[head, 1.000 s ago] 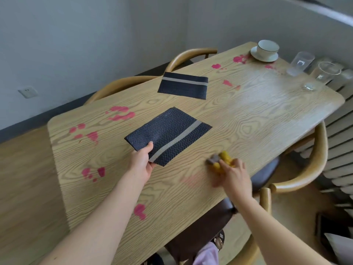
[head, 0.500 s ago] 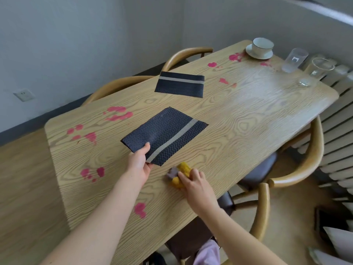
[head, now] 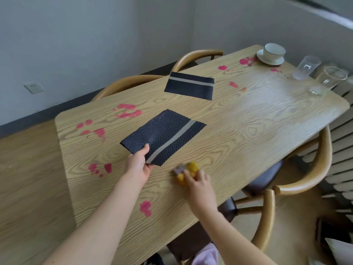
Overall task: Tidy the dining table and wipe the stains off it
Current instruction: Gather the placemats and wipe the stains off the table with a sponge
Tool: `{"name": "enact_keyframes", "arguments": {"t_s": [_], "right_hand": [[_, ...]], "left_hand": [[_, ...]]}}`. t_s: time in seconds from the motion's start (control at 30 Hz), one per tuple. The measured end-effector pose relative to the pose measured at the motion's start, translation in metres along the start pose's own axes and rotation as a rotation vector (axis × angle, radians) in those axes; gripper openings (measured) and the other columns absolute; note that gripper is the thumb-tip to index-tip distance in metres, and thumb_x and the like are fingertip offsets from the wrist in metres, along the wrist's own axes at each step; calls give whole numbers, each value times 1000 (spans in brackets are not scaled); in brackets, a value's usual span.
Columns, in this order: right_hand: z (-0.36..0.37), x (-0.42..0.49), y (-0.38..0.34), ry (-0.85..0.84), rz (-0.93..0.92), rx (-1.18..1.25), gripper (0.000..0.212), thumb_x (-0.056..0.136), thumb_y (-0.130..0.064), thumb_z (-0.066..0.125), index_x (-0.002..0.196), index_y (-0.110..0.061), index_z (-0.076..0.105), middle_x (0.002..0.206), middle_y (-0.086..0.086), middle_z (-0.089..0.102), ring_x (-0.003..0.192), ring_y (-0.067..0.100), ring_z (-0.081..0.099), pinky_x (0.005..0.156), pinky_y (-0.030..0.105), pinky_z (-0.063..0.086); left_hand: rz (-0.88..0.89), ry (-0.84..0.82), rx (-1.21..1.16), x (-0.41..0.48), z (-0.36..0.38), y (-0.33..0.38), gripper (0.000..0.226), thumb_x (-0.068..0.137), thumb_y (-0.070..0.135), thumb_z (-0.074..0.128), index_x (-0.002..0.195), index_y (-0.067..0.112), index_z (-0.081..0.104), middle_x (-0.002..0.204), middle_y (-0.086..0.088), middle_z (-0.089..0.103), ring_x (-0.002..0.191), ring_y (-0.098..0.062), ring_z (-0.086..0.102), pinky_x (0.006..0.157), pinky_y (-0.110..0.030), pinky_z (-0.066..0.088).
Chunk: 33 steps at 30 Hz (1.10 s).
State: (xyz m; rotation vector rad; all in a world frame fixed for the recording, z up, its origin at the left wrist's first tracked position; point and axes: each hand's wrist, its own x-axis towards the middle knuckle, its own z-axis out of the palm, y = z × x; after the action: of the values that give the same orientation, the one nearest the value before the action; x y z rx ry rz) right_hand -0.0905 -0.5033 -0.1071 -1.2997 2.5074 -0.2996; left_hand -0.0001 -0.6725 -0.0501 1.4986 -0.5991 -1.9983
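Observation:
The wooden dining table carries pink stains along its left side, near the far end and one near the front edge. My left hand pinches the near corner of a dark striped placemat, lifting it slightly off the wood. My right hand presses a yellow sponge with a grey pad onto the table just right of that placemat. A second dark placemat lies flat near the far edge.
A white cup on a saucer and two clear glasses stand at the far right corner. Wooden armchairs sit at the far side and the near right. A radiator runs along the right.
My right hand slid the sponge left along the front of the table, from well right of the placemat to just beside its near corner. My left hand kept its hold on the placemat.

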Motion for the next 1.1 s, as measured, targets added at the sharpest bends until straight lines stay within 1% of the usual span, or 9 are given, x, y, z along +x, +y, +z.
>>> {"name": "enact_keyframes", "arguments": {"t_s": [0.1, 0.2, 0.33, 0.53, 0.63, 0.73, 0.9, 1.0, 1.1], "right_hand": [[9, 0, -20, -45, -212, 14, 56, 87, -16, 62, 139, -27, 47, 117, 10, 48, 101, 30, 50, 78, 40, 54], [4, 10, 3, 21, -202, -33, 55, 80, -20, 71, 132, -29, 55, 103, 6, 53, 87, 26, 54, 64, 36, 53], [-20, 42, 74, 78, 60, -55, 55, 90, -22, 58, 143, -27, 43, 118, 12, 46, 105, 34, 47, 89, 38, 44], [-47, 71, 118, 99, 363, -73, 52, 96, -20, 48, 146, -22, 34, 127, 15, 38, 116, 34, 40, 90, 41, 42], [-38, 72, 71, 64, 244, -83, 56, 95, -13, 46, 148, -21, 29, 138, 15, 34, 123, 34, 36, 95, 41, 43], [-24, 64, 10, -61, 13, -45, 61, 93, -10, 47, 149, -21, 27, 143, 12, 32, 123, 32, 36, 97, 41, 43], [-8, 48, -34, -170, -279, -49, 57, 95, -14, 46, 149, -19, 28, 133, 12, 38, 112, 31, 40, 90, 41, 44], [-17, 66, -1, -122, -216, -59, 53, 97, -18, 46, 147, -26, 32, 129, 9, 40, 111, 29, 42, 88, 39, 46], [-37, 92, 58, -40, 18, -62, 52, 96, -25, 49, 146, -30, 34, 126, 8, 40, 113, 29, 42, 83, 37, 47]], "left_hand": [[-11, -6, 24, 1, 5, -3, 38, 90, 13, 62, 126, 5, 51, 119, -17, 62, 91, -28, 65, 88, -48, 53], [-6, -25, 31, 2, 10, -4, 36, 91, 12, 62, 124, 4, 53, 117, -18, 63, 89, -28, 65, 90, -49, 52], [-7, -23, 25, 6, 12, 0, 38, 89, 12, 63, 125, 4, 52, 117, -17, 64, 92, -29, 66, 83, -46, 55], [11, -9, -2, 9, 12, 11, 30, 91, 11, 61, 120, 5, 57, 112, -16, 66, 88, -25, 67, 79, -40, 56], [9, 19, -14, 13, 12, 12, 28, 91, 11, 61, 118, 6, 57, 111, -14, 67, 88, -24, 67, 75, -37, 58], [23, 33, -45, 13, 18, 17, 15, 93, 8, 58, 108, 9, 59, 98, -10, 67, 79, -20, 65, 50, -28, 57], [36, 42, -58, 16, 23, 24, 34, 91, 11, 60, 124, 3, 55, 108, -16, 67, 84, -24, 67, 52, -30, 58], [41, 23, -62, 17, 23, 27, 36, 91, 10, 60, 125, 0, 54, 115, -19, 65, 92, -29, 67, 65, -39, 60], [36, 28, -75, 17, 20, 27, 35, 90, 10, 62, 124, 2, 55, 116, -18, 65, 99, -30, 66, 74, -43, 57]]}}
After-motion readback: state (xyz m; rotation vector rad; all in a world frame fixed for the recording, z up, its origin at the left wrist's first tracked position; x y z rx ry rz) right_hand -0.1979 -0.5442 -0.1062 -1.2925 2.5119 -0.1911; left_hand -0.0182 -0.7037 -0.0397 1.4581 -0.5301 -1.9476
